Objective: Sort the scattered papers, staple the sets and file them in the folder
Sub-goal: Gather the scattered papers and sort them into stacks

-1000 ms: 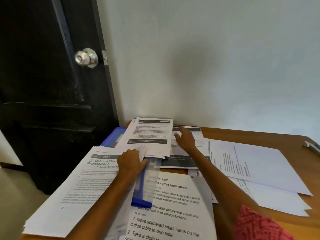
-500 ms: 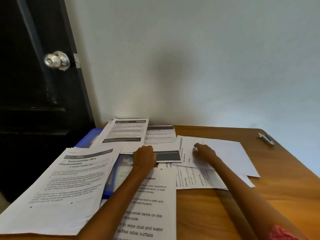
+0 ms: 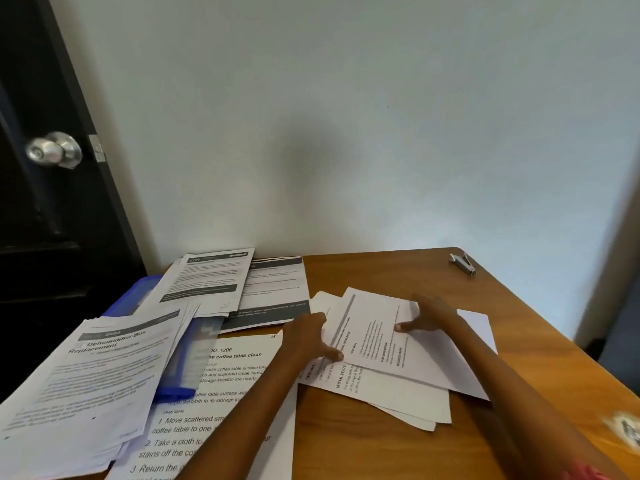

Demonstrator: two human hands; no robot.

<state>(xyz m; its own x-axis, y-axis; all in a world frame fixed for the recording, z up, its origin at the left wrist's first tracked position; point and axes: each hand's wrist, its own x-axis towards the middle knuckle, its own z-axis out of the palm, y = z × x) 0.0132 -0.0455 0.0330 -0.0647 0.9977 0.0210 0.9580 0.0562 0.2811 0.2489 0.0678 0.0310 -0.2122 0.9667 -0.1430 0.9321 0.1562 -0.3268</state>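
1. The left hand (image 3: 309,337) lies flat with fingers spread on the left edge of a loose stack of papers (image 3: 398,368) at the table's (image 3: 363,445) centre.
2. The right hand (image 3: 429,315) presses open on the stack's top sheet.
3. The stapler (image 3: 463,263) lies far right.
4. The blue folder (image 3: 180,362) lies left, mostly under other papers.

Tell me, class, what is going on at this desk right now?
A person is sorting printed papers on a wooden table. Both hands lie flat on a loose pile of sheets at the middle right: the left hand at its left edge, the right hand on top. More papers cover a blue folder on the left. A stapler sits untouched at the far corner, so nothing seems stapled or filed yet.
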